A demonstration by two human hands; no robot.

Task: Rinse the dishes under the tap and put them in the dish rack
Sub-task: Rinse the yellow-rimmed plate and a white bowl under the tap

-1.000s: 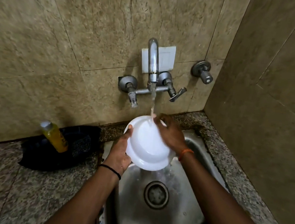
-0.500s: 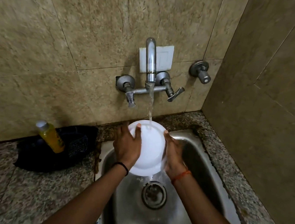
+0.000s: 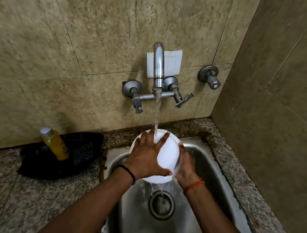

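Observation:
A white bowl (image 3: 168, 156) is held tilted over the steel sink (image 3: 219, 183), directly under the running tap (image 3: 159, 67). Water strikes its upper part and runs off its lower edge toward the drain (image 3: 161, 204). My left hand (image 3: 146, 157) lies spread across the bowl's left side, fingers straight and pressed on the surface, thumb along the lower edge. My right hand (image 3: 186, 166) holds the bowl's right rim with the thumb on the edge; its fingers are hidden behind the bowl. No dish rack is in view.
A yellow bottle (image 3: 55, 143) leans in a black pan-like object (image 3: 83, 150) on the granite counter (image 3: 6, 195) left of the sink. Tiled walls close in at the back and right. A separate valve (image 3: 209, 77) sticks out right of the tap.
My left hand slid from the bowl's left rim onto its face with fingers spread. The bowl stays under the stream, and my right hand stays on the right rim.

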